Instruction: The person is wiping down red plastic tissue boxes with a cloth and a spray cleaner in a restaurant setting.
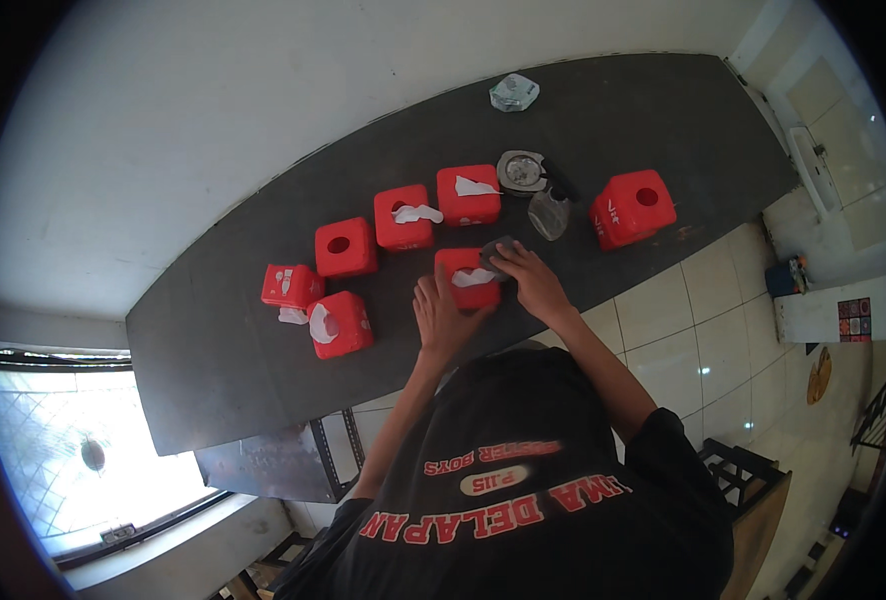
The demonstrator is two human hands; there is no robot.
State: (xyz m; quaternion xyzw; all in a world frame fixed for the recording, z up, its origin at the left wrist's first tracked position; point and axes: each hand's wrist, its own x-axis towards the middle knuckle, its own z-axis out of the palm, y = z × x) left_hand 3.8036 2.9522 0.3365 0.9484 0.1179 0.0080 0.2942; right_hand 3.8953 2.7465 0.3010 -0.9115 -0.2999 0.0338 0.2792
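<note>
A red tissue box (452, 262) with a white tissue poking from its round hole stands in front of me near the table's edge. My left hand (441, 318) steadies it, with fingers along its left side and the thumb across its near side. In my right hand (531, 284) is a dark grey cloth (496, 258), pressed against the box's far right part; the fingers cover some of the cloth. Just beyond lie a clear plastic piece (549, 216) and a round grey ashtray-like dish (522, 172).
More red tissue boxes (404, 232) stand to the left, some with tissues hanging out. Another red box (623, 225) is at the right. A crumpled pale packet (515, 93) lies near the wall on the dark table (653, 100). A bright window (83, 450) is at the lower left.
</note>
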